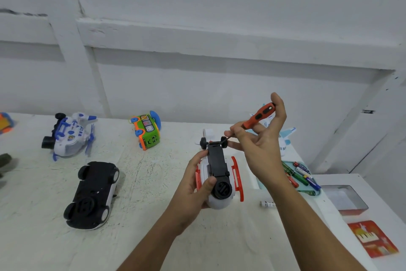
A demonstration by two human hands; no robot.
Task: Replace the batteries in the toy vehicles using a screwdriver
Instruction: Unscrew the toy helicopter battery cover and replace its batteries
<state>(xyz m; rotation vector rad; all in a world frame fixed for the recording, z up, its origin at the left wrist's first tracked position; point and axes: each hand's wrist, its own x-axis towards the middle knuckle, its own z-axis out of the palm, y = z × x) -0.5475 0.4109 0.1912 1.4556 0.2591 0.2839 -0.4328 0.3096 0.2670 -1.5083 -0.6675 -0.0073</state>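
Toy vehicle (217, 165) and screwdriver (259, 115) in hands (193, 187) (263, 143)

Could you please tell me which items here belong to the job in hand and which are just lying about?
In hand: red-and-white toy, screwdriver, batteries.
Lying idle: black car, green bus, blue-and-white helicopter, red card.

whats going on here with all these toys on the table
A person holds a white toy vehicle with red skids upside down in the left hand. The right hand grips an orange-and-black screwdriver, its tip at the far end of the toy's black underside. A black-and-white toy car lies belly-up on the white table, and a teal tray of batteries sits to the right.
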